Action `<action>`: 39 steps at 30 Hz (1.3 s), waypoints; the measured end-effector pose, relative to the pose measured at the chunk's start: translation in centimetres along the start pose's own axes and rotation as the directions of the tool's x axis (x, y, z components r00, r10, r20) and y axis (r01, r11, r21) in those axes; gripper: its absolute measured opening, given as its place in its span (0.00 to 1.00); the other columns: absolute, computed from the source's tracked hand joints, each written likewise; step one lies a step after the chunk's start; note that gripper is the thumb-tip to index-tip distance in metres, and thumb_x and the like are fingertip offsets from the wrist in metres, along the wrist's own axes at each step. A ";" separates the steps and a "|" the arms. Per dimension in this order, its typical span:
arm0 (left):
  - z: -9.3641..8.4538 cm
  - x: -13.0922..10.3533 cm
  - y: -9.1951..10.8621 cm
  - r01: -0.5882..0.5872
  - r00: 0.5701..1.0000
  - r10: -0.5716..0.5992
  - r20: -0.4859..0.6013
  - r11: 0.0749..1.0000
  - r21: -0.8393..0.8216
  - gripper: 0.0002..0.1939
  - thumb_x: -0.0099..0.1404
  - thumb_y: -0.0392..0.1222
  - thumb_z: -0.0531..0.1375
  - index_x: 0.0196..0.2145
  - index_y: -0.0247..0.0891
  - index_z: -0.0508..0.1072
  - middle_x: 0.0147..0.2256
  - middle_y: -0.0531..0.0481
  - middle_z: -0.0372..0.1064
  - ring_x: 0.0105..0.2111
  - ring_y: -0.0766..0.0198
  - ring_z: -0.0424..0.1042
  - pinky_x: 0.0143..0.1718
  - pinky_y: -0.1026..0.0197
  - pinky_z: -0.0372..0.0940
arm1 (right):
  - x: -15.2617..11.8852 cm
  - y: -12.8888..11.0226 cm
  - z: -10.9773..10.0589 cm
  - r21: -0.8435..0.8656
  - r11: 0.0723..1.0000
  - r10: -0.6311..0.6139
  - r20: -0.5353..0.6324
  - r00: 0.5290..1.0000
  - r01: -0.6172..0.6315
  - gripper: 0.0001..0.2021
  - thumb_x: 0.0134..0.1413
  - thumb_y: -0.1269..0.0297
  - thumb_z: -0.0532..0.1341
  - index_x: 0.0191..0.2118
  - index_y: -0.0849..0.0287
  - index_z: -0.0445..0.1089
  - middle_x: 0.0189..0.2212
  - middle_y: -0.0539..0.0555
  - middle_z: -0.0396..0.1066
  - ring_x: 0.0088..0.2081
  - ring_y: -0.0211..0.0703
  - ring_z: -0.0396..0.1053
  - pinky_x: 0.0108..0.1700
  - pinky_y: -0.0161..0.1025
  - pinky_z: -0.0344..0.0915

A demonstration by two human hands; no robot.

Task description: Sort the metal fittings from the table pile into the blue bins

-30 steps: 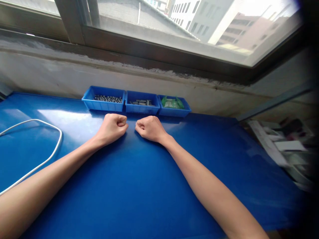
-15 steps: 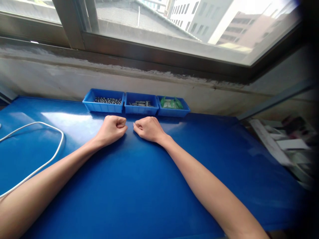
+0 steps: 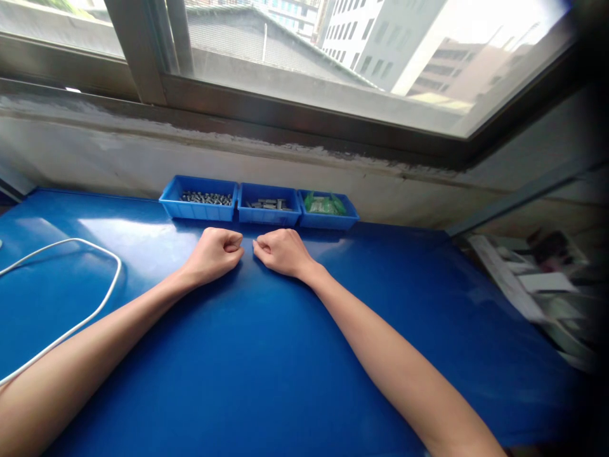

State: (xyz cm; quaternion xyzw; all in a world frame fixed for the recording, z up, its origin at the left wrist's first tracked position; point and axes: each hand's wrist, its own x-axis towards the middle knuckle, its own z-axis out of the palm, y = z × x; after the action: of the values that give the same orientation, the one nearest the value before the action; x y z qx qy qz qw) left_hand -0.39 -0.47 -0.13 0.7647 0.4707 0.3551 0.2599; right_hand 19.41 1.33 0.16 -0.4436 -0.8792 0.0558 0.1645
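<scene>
Both fists rest on the blue tabletop (image 3: 266, 355), knuckles facing each other with a narrow gap between them. My left hand (image 3: 214, 255) is closed, and nothing shows in its curled fingers. Its mirror, my right hand (image 3: 284, 251), is also clenched with nothing visible in it. Just beyond them three blue bins stand in a row. Small metal fasteners fill the left bin (image 3: 200, 212), nearest my left hand. Grey metal pieces lie in the middle bin (image 3: 269, 216). A green plastic bag (image 3: 326, 204) sits in the right bin (image 3: 328, 221).
A white cable (image 3: 90, 314) loops over the table's left side and meets my left forearm. Behind the bins run a wall and a window frame (image 3: 304, 120). Blurred papers and other items (image 3: 547, 282) lie beyond the table's right edge.
The view has tilted slightly, so the scene sits a little lower. Both fists keep their closed pose, and the bins stay where they were.
</scene>
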 end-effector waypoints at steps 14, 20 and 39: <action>0.2 0.0 -0.4 -0.022 1.000 0.022 0.004 1.000 0.013 0.17 0.53 0.33 0.53 0.21 0.41 0.43 0.22 0.58 0.36 0.24 0.69 0.41 0.26 0.60 0.40 | -0.1 0.0 0.1 0.000 1.000 -0.012 -0.005 1.000 0.012 0.19 0.63 0.62 0.56 0.20 0.58 0.64 0.21 0.52 0.70 0.23 0.38 0.59 0.30 0.40 0.43; 0.3 0.0 -0.3 -0.031 0.999 0.031 -0.026 1.000 -0.003 0.16 0.53 0.33 0.53 0.21 0.40 0.43 0.22 0.58 0.37 0.24 0.69 0.42 0.26 0.61 0.41 | -0.4 0.0 0.1 -0.051 0.996 0.045 -0.371 0.927 -0.068 0.13 0.65 0.64 0.55 0.29 0.57 0.71 0.29 0.56 0.72 0.33 0.44 0.65 0.40 0.40 0.57; 0.4 0.3 0.2 -0.103 0.973 0.106 -0.205 0.994 0.024 0.12 0.66 0.38 0.59 0.25 0.39 0.61 0.23 0.57 0.57 0.24 0.69 0.58 0.28 0.64 0.56 | 0.2 1.5 0.1 -0.154 0.950 0.189 -0.409 0.893 -0.272 0.12 0.60 0.71 0.62 0.49 0.54 0.74 0.49 0.58 0.75 0.51 0.57 0.64 0.48 0.51 0.57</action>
State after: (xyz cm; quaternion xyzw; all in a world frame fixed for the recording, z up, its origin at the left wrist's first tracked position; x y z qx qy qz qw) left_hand 0.13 -0.31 -0.18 0.7491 0.4565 0.4427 0.1858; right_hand 20.42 2.44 -0.22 -0.5620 -0.7707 -0.1061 0.2808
